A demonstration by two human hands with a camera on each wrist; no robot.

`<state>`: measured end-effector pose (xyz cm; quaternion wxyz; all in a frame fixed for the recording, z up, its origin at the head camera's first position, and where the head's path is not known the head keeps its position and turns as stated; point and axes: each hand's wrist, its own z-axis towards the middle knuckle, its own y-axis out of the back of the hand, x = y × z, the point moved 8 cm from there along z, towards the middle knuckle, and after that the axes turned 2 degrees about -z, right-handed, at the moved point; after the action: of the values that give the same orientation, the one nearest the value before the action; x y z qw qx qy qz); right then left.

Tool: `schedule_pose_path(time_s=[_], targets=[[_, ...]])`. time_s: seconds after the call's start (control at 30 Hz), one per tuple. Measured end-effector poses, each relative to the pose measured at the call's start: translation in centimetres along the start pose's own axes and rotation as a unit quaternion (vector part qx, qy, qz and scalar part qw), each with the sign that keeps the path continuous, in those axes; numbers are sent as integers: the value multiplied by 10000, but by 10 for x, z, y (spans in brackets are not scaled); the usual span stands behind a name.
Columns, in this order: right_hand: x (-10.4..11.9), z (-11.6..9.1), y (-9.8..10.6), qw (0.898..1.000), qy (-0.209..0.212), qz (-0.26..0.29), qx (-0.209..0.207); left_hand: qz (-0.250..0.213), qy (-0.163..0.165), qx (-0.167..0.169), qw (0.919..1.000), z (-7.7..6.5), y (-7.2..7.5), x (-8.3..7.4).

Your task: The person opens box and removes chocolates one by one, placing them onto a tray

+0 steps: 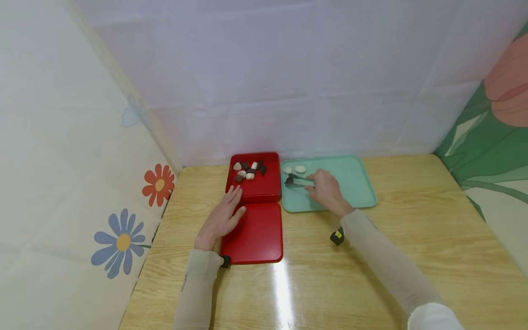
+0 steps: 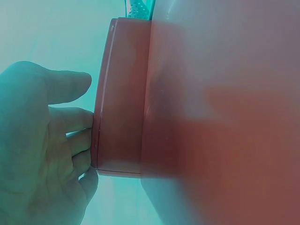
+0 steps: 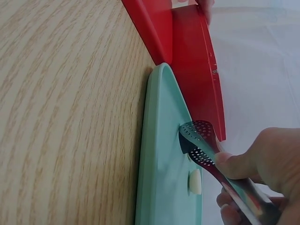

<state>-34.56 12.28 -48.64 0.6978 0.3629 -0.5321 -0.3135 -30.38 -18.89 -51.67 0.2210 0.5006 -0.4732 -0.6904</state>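
My right hand grips metal tongs with perforated ends, held low over the mint-green tray. A dark brown chocolate-like piece sits between the tong ends at the tray's left part. Behind it on the tray lie white oval pieces. My left hand, fingers straight, has its fingertips at the front left corner of the red box. Several dark and white pieces lie inside that box, toward its back.
A flat red lid lies in front of the red box, its edge against it. The tray stands directly right of the box. A white cloth wall rises behind, and a flower-printed sheet borders the wooden table on the left.
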Motion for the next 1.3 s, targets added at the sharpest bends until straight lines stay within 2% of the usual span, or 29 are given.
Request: schedule_pose_path(time_s=[0.37, 0.77, 1.0, 1.3], targets=[[-6, 3, -3, 9998, -105, 82, 114, -3, 5, -11, 10000, 1, 0, 1], [-5, 0, 7, 9997, -199, 159, 42, -31, -67, 20, 10000, 0, -1, 1], [6, 5, 17, 9995, -75, 297, -80, 21, 4, 7, 10000, 0, -1, 1], [22, 13, 26, 9995, 131, 170, -212, 49, -19, -5, 10000, 0, 0, 1]])
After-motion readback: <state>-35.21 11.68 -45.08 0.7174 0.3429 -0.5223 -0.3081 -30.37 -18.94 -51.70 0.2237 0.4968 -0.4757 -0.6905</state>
